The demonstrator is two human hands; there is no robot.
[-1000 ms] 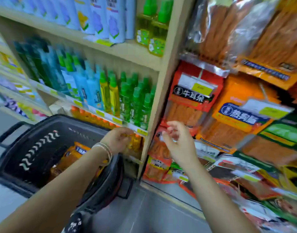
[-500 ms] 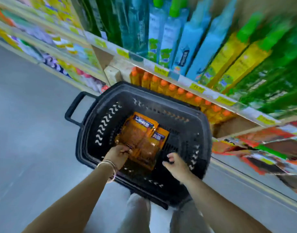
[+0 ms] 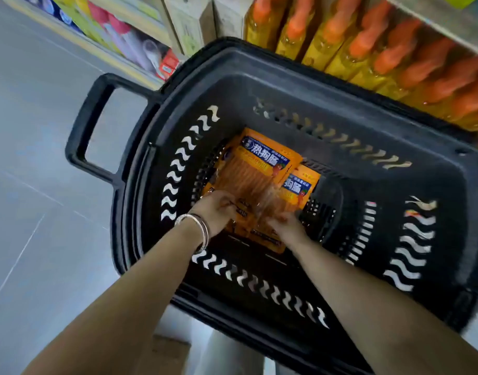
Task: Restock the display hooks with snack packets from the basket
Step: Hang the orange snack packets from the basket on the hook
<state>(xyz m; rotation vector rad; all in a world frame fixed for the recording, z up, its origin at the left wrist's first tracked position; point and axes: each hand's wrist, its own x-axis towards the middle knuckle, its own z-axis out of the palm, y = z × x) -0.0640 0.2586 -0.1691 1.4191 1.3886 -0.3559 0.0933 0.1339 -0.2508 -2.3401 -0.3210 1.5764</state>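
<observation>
The black perforated plastic basket [image 3: 394, 163] stood on the grey tiled floor [image 3: 37, 185], its loop handle [image 3: 91, 125] to the left. Orange snack packets [image 3: 259, 169] lay stacked in its bottom. The left hand [image 3: 219, 209] and right hand [image 3: 286, 226] rested on their near ends, side by side. Behind the basket stood a row of yellow orange-capped bottles [image 3: 367, 50].

Turned down from the hanging display to the basket [image 3: 259, 77]; both reached inside since a second ago, left hand [image 3: 216, 209] and right hand [image 3: 286, 226] now pressed onto the orange snack packets [image 3: 256, 171].
</observation>
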